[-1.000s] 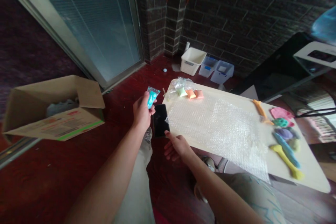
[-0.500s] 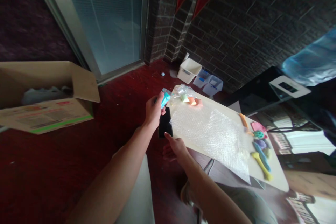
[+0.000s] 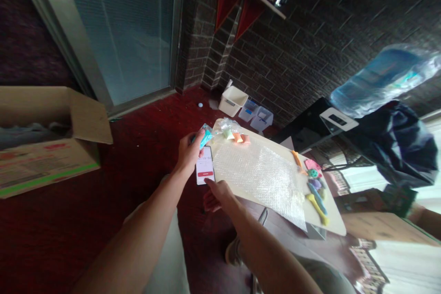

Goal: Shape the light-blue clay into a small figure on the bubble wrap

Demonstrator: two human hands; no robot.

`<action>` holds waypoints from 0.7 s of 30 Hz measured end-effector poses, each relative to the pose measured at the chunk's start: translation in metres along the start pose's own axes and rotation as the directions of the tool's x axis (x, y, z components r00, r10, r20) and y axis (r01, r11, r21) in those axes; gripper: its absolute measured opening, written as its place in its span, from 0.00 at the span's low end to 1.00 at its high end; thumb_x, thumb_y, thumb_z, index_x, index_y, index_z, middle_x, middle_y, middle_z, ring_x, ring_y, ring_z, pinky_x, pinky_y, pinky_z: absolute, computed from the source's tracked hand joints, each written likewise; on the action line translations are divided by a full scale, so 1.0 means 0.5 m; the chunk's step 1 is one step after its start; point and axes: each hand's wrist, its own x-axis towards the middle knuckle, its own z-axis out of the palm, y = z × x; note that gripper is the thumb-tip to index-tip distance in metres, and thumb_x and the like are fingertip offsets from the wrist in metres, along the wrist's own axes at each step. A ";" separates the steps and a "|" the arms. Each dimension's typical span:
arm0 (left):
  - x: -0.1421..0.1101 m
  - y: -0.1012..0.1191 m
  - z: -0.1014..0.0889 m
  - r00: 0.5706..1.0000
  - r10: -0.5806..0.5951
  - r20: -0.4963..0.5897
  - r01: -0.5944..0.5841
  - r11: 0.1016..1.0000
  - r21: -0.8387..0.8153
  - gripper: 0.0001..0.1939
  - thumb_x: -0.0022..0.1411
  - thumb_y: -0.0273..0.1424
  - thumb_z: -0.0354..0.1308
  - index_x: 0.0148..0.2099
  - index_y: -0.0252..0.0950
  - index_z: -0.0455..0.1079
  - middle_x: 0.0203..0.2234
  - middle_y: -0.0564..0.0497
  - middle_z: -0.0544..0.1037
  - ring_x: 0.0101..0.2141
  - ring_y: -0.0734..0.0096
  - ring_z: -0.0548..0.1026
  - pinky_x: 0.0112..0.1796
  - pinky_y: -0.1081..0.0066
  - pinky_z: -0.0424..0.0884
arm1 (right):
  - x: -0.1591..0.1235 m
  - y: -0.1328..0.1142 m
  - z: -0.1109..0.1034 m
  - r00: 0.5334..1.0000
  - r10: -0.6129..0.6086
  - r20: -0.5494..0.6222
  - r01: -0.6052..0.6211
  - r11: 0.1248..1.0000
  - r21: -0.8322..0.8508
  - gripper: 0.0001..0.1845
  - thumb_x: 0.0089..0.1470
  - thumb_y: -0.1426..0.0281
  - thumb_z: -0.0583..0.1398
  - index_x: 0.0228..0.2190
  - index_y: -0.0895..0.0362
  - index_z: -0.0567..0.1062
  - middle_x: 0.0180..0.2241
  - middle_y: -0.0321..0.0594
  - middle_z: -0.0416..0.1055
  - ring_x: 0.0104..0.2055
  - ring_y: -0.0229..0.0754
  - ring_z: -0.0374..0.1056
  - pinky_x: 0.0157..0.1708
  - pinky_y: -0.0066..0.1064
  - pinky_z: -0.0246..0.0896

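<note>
My left hand is closed around a small teal packet in clear plastic. Its fingers also grip the upper end of a phone, held off the left edge of the table. The lit screen shows large digits and a red button. From the right, my right hand lays its thumb on the bottom of the screen, with the other fingers loosely bent below and apart from the thumb. Small green and orange pieces lie near the packet, on a sheet of bubble wrap.
The white table carries coloured toys, among them a yellow bone. Plastic bins stand by the brick wall. An opened cardboard box is at the left. A large water bottle is at the right, with someone's arm below it.
The phone's screen has gone from black to lit, showing digits and a red button. My right thumb stays at its lower end. The view has turned slightly to the right.
</note>
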 end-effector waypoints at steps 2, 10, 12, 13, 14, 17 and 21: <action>-0.003 0.006 -0.014 0.999 -0.033 0.012 0.033 0.999 -0.004 0.23 0.59 0.51 0.67 0.32 0.34 0.73 0.22 0.52 0.75 0.16 0.80 0.63 0.16 0.77 0.56 | -0.018 0.001 -0.008 0.998 0.034 -0.043 -0.034 0.999 0.005 0.35 0.66 0.45 0.54 0.26 0.62 0.78 0.15 0.51 0.74 0.13 0.48 0.72 0.10 0.33 0.67; -0.064 0.019 -0.006 0.951 -0.220 0.216 0.225 0.974 0.002 0.13 0.55 0.40 0.63 0.34 0.35 0.71 0.25 0.51 0.77 0.19 0.77 0.66 0.19 0.76 0.61 | -0.152 0.077 -0.179 0.971 -0.139 -0.195 0.167 0.977 0.134 0.28 0.69 0.53 0.54 0.29 0.62 0.78 0.20 0.44 0.75 0.16 0.40 0.71 0.15 0.27 0.64; -0.120 0.005 0.043 0.914 -0.279 0.295 0.272 0.960 0.066 0.13 0.54 0.38 0.66 0.37 0.35 0.72 0.26 0.51 0.77 0.20 0.75 0.68 0.20 0.75 0.63 | -0.183 0.099 -0.235 0.947 -0.221 -0.232 0.267 0.946 0.186 0.25 0.68 0.51 0.55 0.38 0.60 0.79 0.28 0.43 0.79 0.22 0.39 0.74 0.21 0.26 0.67; -0.151 -0.005 0.072 0.882 -0.317 0.348 0.297 0.949 0.109 0.14 0.54 0.39 0.67 0.38 0.34 0.73 0.26 0.51 0.77 0.21 0.74 0.70 0.21 0.74 0.64 | -0.196 0.108 -0.260 0.923 -0.299 -0.243 0.356 0.901 0.246 0.24 0.66 0.50 0.58 0.42 0.59 0.78 0.32 0.44 0.80 0.26 0.39 0.76 0.23 0.27 0.68; -0.180 -0.017 0.101 0.808 -0.389 0.442 0.343 0.921 0.184 0.15 0.57 0.40 0.67 0.39 0.35 0.73 0.27 0.52 0.76 0.23 0.73 0.71 0.22 0.74 0.65 | -0.207 0.114 -0.283 0.901 -0.359 -0.243 0.420 0.861 0.286 0.26 0.64 0.48 0.60 0.45 0.57 0.78 0.36 0.44 0.80 0.28 0.40 0.77 0.25 0.28 0.69; -0.242 -0.055 0.181 0.706 -0.456 0.542 0.360 0.890 0.281 0.17 0.60 0.43 0.66 0.42 0.36 0.72 0.30 0.52 0.75 0.24 0.74 0.71 0.25 0.73 0.66 | -0.222 0.117 -0.331 0.849 -0.476 -0.230 0.527 0.797 0.296 0.28 0.58 0.44 0.64 0.43 0.56 0.78 0.38 0.43 0.78 0.30 0.41 0.76 0.25 0.29 0.67; -0.250 -0.099 0.243 0.729 -0.413 0.546 0.283 0.908 0.309 0.19 0.59 0.44 0.68 0.44 0.34 0.76 0.35 0.48 0.77 0.32 0.70 0.74 0.30 0.72 0.68 | -0.210 0.114 -0.372 0.787 -0.578 -0.215 0.615 0.767 0.187 0.31 0.56 0.41 0.64 0.31 0.59 0.77 0.26 0.39 0.74 0.23 0.38 0.69 0.21 0.27 0.61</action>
